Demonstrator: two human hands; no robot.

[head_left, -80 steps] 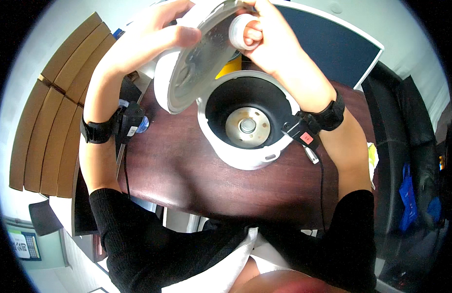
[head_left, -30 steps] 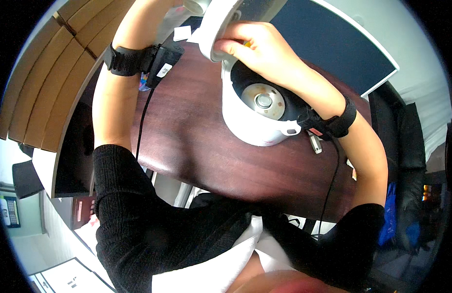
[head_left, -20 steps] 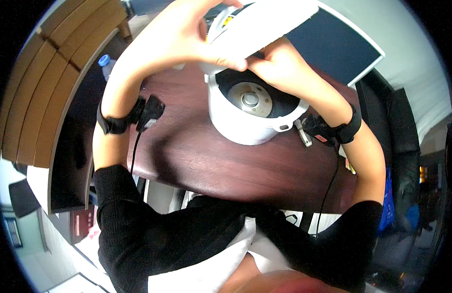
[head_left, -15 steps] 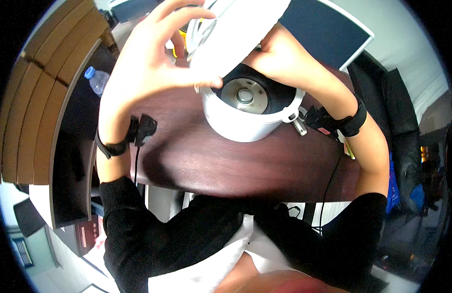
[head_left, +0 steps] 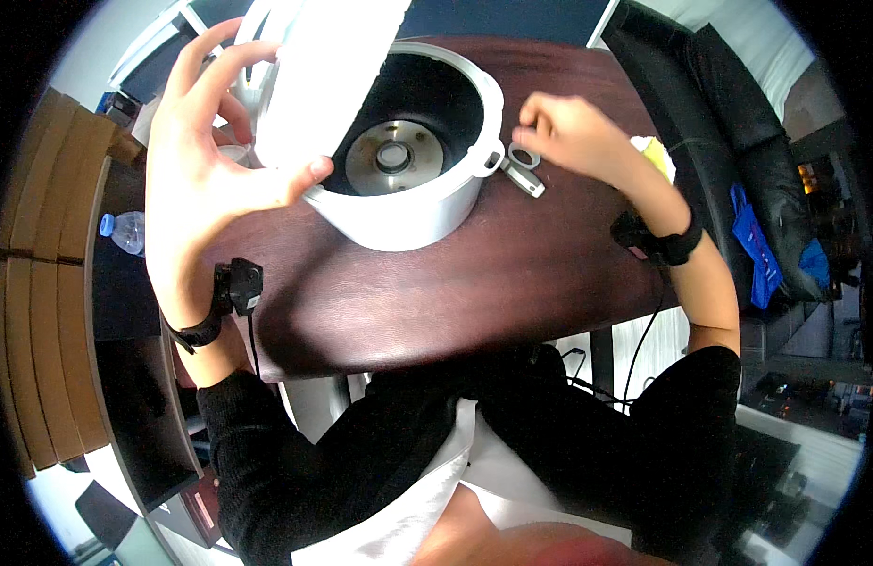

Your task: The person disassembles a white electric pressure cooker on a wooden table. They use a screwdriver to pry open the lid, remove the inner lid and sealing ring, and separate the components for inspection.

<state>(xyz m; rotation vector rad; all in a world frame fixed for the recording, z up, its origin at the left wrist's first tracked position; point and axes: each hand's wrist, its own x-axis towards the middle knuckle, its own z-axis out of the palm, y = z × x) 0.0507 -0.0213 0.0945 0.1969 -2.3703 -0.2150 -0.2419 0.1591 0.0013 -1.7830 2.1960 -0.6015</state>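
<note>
A white rice cooker (head_left: 399,224) stands on the desk with its inside showing. Within its dark wall lies a round metal heating plate (head_left: 363,168) with a raised centre button. My left hand (head_left: 205,156) grips the white lid (head_left: 328,80), which is tilted up over the cooker's left side, thumb at its lower edge and fingers behind. Right of the cooker, my right hand (head_left: 570,137) hovers with fingers curled, slightly blurred; anything inside them is hidden. Just below it, beside the cooker's rim, is a grey tool with a ring-shaped loop (head_left: 525,179).
The brown desk (head_left: 436,311) curves toward me. A blue-capped bottle (head_left: 127,231) stands left, near stacked brown boxes (head_left: 54,377). A yellow and white item (head_left: 653,156) lies behind my right wrist. A black sofa (head_left: 729,123) with a blue cloth (head_left: 755,250) is at right.
My right hand has come out from over the cooker to its right side. My left hand still holds the raised lid. The whole view has shifted, showing more of the cooker's inside.
</note>
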